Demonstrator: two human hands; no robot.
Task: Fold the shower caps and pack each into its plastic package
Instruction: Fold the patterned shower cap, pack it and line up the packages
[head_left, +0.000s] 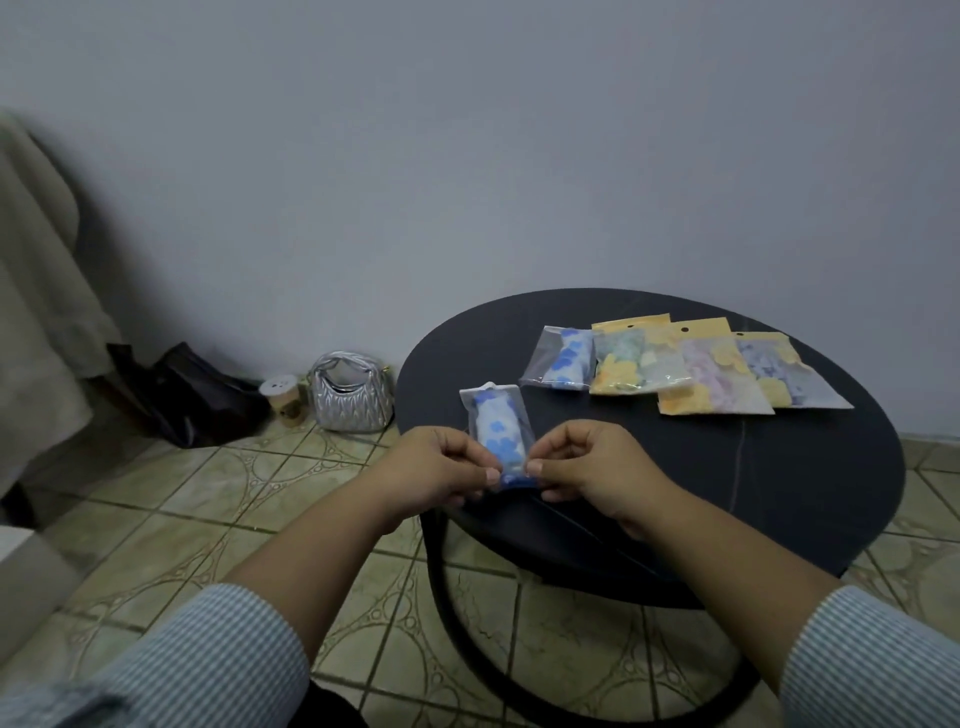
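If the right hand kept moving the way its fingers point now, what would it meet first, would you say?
The right hand points leftward at the clear package it already pinches; straight beyond that, it would likely meet the left hand, though depth is uncertain.

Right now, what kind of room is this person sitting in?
Probably a room in a home. A round dark table stands on patterned floor tiles, and a silver handbag sits by the wall. Both hands hold a packaged shower cap.
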